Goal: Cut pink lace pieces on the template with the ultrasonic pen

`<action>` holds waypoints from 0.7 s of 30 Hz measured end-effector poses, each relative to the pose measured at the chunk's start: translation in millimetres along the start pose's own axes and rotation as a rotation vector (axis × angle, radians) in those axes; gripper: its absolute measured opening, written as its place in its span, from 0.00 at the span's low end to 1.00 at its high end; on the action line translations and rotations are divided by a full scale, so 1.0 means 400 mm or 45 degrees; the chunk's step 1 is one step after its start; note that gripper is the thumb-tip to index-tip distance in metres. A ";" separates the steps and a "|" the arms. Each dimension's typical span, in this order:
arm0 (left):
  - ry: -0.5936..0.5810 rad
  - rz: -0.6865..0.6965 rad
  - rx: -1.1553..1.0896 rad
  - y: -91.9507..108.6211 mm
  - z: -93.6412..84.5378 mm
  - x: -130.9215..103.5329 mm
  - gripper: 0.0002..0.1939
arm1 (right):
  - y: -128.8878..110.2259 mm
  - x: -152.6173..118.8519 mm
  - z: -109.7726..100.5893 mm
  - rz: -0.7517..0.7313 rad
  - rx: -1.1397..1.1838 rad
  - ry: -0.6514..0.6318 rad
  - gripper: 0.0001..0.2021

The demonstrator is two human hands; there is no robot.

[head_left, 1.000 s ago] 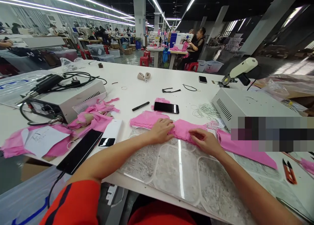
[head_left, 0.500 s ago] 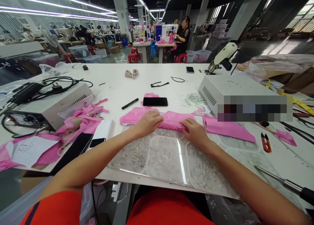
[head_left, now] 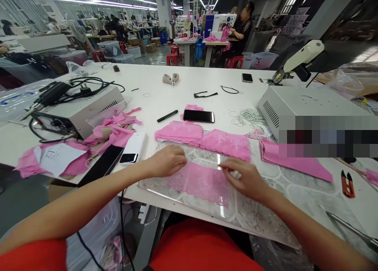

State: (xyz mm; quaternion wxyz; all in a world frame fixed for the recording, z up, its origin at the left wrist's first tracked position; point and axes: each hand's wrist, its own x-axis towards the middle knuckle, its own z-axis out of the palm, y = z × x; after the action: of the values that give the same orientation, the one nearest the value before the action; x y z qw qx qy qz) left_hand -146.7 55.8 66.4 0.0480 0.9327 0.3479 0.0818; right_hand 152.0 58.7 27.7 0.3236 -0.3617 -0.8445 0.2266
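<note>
A thin, see-through pink lace piece [head_left: 206, 182] lies on the clear patterned mat [head_left: 254, 212], between and below my hands. My left hand [head_left: 169, 160] has its fingers curled together near the piece's upper left; whether they pinch anything is hidden. At its upper right, my right hand [head_left: 243, 176] has thumb and fingers apart, with nothing seen between them. Behind them lie two stacks of pink lace, the left stack [head_left: 178, 133] touching the right stack [head_left: 227, 144]. A folded pink cloth [head_left: 295, 160] rests farther right.
A black phone [head_left: 199, 116] and a pen [head_left: 167, 116] lie behind the stacks. Grey metal boxes stand left [head_left: 88, 109] and right [head_left: 307, 105]. Red-handled snips [head_left: 347, 184] and a pointed metal tool [head_left: 351, 227] are at the right. A person sits at a distant sewing machine.
Both hands have moved from the lace stacks toward me. A single lace piece now lies on the mat. My right fingers have spread, and the camera view has shifted.
</note>
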 end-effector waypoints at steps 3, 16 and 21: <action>0.044 -0.098 0.067 -0.025 0.039 0.135 0.12 | 0.077 0.090 -0.005 0.252 -0.007 0.105 0.10; -0.074 -0.129 0.001 -0.111 0.086 0.292 0.13 | 0.147 0.129 0.004 0.464 0.115 0.038 0.12; -0.097 -0.140 -0.030 -0.116 0.083 0.296 0.11 | 0.152 0.132 0.002 0.477 0.134 0.026 0.12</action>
State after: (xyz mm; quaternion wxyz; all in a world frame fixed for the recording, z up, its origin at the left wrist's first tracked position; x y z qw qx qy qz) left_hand -82.2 167.4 41.0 0.0764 0.9140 0.3956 0.0476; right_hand 151.8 137.3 9.7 0.3029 -0.4974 -0.7461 0.3228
